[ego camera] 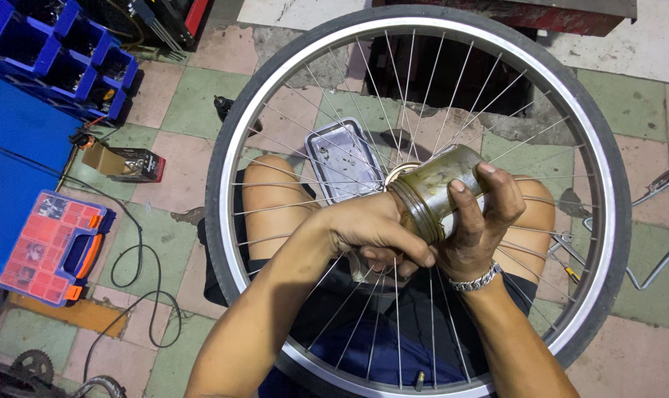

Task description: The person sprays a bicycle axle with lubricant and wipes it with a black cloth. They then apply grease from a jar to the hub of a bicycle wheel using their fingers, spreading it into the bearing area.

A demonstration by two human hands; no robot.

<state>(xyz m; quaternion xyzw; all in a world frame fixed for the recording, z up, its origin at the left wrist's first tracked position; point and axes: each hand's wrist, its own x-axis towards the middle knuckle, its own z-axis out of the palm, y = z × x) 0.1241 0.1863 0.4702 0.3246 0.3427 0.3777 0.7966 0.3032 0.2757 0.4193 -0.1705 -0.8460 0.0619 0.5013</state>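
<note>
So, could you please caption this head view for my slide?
Both hands, left and right, hold a greasy jar over a bicycle wheel.

an orange organizer case (pixel 50 247), blue bins (pixel 69 55), a cardboard box (pixel 124 163) and a black cable (pixel 139 276) on the tiled floor (pixel 194 96).

Grimy glass jar (pixel 443 188) tilted over wheel (pixel 423 44) hub

Greasy glass jar (pixel 441 191) — shiny metal rim (pixel 607 184), spokes (pixel 452 110).
</note>
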